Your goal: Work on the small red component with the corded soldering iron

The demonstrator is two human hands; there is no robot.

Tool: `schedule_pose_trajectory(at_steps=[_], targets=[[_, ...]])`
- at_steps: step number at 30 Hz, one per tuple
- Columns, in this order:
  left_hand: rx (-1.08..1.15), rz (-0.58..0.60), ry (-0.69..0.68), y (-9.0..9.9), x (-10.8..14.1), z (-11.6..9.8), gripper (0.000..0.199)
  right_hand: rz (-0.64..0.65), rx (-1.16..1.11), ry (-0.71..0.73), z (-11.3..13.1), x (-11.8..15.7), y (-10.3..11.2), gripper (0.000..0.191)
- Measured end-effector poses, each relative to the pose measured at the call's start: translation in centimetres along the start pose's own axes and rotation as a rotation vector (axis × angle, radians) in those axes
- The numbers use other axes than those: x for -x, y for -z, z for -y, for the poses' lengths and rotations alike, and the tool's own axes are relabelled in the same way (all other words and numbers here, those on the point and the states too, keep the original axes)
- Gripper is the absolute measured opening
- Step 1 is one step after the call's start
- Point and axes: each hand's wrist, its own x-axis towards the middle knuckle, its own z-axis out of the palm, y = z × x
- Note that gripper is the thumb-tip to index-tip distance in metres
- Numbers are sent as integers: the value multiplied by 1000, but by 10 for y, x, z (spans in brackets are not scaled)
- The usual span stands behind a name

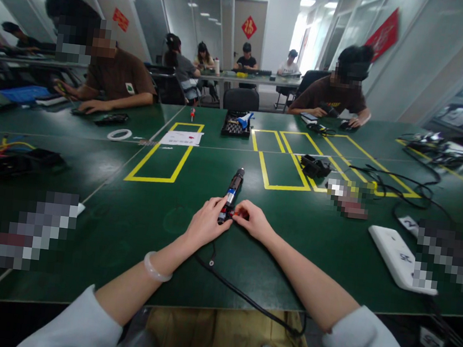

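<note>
A power drill (236,182) with part of its casing off lies on the green table, its chuck pointing away from me. Blue and silver motor parts show in its middle. My left hand (206,222) is closed over the near end, fingers on its left side and thumb at the bottom. At the right side of that end, my right hand (256,222) pinches at a small red bit, too small and covered to name. A black cord (242,296) runs from below my left hand to the table's front edge. A thin wire with a ring terminal (211,263) lies beside it.
Yellow tape rectangles (149,178) mark the table ahead. A black tray (235,131) holds small parts and a blue tool. Black cables (414,161) and a white power bank-like box (393,257) lie to the right. People sit across the table and at the left edge.
</note>
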Motion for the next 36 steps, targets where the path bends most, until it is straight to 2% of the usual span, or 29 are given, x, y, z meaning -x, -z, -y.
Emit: schedule_pose_trajectory(at_steps=[7, 17, 26, 29, 31, 36], targets=[[-122, -24, -2, 0, -1, -3, 67, 11, 36, 23, -1, -2, -1, 1], [-214, -34, -9, 1, -3, -3, 65, 24, 28, 59, 11, 2, 5, 19], [-243, -2, 48, 4, -10, 5, 61, 45, -30, 19, 12, 4, 3, 21], [-255, 15, 71, 9, -14, 18, 64, 32, -16, -6, 9, 4, 5, 19], [-266, 38, 119, 15, -17, 34, 65, 25, -10, -17, 8, 4, 8, 19], [-280, 80, 299, 36, -21, 96, 69, 34, -8, -27, 7, 4, 9, 17]])
